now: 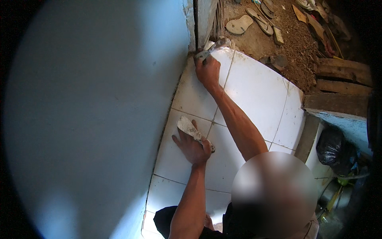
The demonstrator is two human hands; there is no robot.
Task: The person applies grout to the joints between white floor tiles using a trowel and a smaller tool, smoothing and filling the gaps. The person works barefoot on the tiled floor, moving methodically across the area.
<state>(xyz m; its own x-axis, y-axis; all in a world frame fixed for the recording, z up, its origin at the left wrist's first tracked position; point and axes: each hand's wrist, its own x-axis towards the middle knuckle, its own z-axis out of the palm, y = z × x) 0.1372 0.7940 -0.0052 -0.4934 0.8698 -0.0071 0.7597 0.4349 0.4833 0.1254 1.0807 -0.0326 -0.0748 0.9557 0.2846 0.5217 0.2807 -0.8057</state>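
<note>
My left hand rests on the white floor tiles, fingers spread. Under its thumb it keeps a putty knife, whose blade is smeared with pale paste. Farther off, my right hand is closed round a second flat tool, also smeared, which looks like a putty knife. It is at the corner where the tiles meet the blue wall and the wooden door post. My fingers hide part of this tool, so I cannot tell whether its tip touches the wall.
Beyond the tiles lies a dirt floor with sandals and scraps. At the right are wooden planks, a black plastic bag and metal pots. A blurred patch covers the lower right of the tiles.
</note>
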